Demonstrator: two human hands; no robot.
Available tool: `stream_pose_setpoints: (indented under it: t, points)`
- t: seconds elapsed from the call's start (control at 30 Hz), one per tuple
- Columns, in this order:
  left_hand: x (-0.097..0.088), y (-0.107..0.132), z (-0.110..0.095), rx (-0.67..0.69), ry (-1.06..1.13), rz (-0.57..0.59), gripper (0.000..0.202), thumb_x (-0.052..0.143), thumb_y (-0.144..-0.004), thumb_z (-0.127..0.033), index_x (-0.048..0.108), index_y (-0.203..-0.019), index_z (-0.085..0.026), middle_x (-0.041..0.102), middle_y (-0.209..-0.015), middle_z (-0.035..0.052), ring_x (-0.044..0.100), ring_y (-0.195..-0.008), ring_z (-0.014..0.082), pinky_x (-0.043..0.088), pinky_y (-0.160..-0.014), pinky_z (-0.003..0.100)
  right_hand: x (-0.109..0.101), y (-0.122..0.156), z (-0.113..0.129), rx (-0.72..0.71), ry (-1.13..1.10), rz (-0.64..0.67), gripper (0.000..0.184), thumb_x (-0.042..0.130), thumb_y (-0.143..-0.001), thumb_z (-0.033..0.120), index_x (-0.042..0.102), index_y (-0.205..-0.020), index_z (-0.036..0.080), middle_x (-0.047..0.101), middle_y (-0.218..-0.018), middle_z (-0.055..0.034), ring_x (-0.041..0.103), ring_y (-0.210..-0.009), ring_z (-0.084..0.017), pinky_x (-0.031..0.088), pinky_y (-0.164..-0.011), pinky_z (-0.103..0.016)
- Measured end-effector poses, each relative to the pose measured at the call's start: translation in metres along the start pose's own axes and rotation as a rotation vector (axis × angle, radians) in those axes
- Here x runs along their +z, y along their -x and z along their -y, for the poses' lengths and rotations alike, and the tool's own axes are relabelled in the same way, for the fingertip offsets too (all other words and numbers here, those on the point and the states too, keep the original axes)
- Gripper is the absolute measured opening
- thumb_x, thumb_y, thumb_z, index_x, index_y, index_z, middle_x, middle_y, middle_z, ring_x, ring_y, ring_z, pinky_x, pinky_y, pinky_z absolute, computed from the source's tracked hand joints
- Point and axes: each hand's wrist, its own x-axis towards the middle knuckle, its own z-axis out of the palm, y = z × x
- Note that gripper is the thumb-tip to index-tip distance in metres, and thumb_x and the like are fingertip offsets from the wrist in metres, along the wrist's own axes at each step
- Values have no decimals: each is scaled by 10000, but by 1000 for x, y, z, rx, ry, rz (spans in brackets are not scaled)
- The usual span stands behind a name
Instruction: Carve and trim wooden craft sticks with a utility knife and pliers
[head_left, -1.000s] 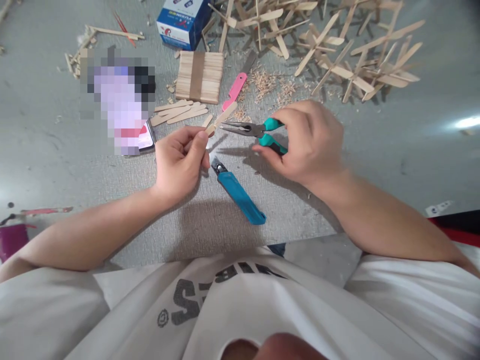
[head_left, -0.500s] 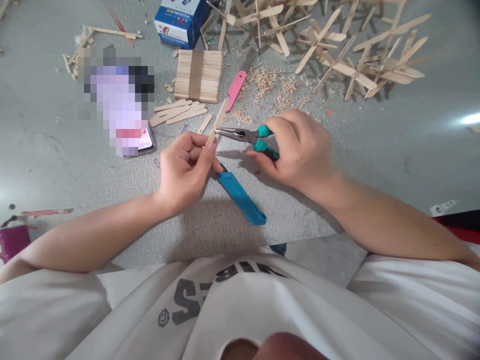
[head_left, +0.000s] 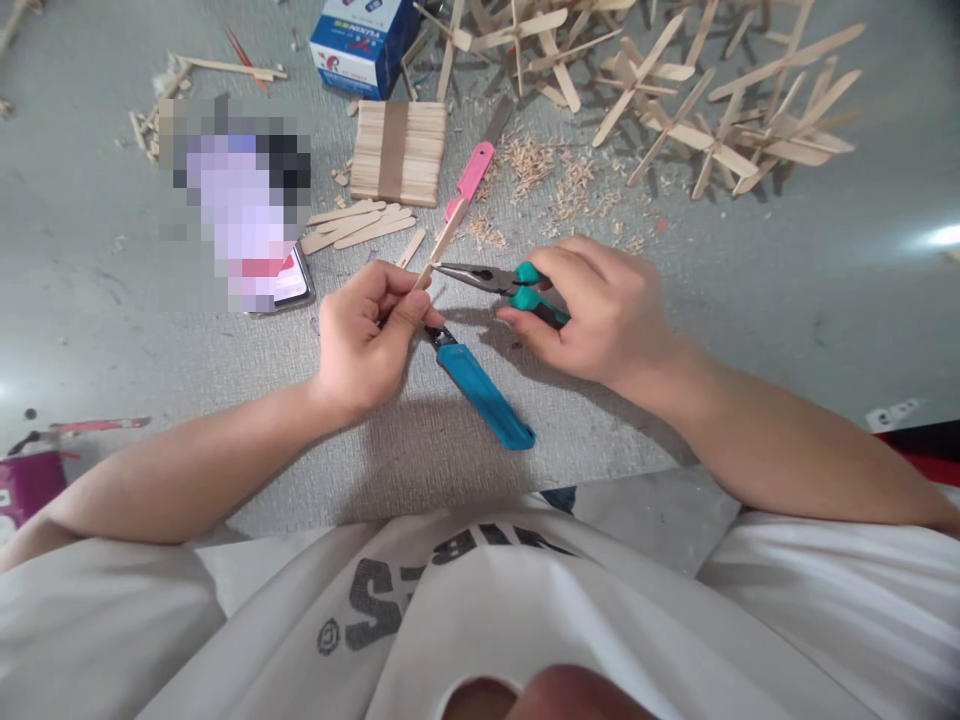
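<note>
My left hand (head_left: 371,345) is closed in a pinch on a thin wooden craft stick (head_left: 442,245) that points up and to the right. My right hand (head_left: 604,310) grips the teal handles of a pair of needle-nose pliers (head_left: 491,281). The pliers' jaws point left and their tip sits right beside the stick, just above my left thumb. A blue utility knife (head_left: 484,393) lies on the grey surface below and between both hands.
A banded bundle of craft sticks (head_left: 397,152), loose sticks (head_left: 356,224) and a pink knife (head_left: 471,177) lie behind my hands. Wood shavings (head_left: 559,180), a blue box (head_left: 360,42) and several stick crosses (head_left: 720,120) fill the back. A phone (head_left: 289,285) lies left.
Both hands moved a little lower and closer to me. The stick turned more upright in my left fingers, and the pliers' tip came up against it.
</note>
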Motion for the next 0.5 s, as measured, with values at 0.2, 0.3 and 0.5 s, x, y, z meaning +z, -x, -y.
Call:
stream_pose_setpoints:
  t: [0.2, 0.3, 0.5]
  points:
    - [-7, -13, 12, 127, -171, -56, 171, 679, -946, -87, 751, -907, -237, 830, -778, -41, 794, -676, 129, 578, -609, 241, -10, -2, 0, 69, -158, 119, 402, 545, -1154, 646, 706, -1111, 281, 733, -893, -79, 687, -801, -257, 512, -661, -425]
    - [-15, -24, 18, 130, -248, -66, 174, 692, -940, -87, 736, -857, -233, 797, -759, -30, 758, -679, 136, 570, -638, 274, -20, -7, -7, 87, -272, 133, 446, 576, -1129, 705, 721, -1048, 291, 699, -823, -51, 626, -710, -233, 479, -623, -419]
    - [-23, -39, 23, 106, -136, -115, 213, 762, -1060, -250, 682, -862, -241, 665, -672, -43, 658, -568, 119, 480, -534, 266, -34, -16, -30, 125, -366, 55, 466, 726, -1051, 748, 755, -1005, 285, 619, -718, -1, 549, -633, -185, 412, -590, -384]
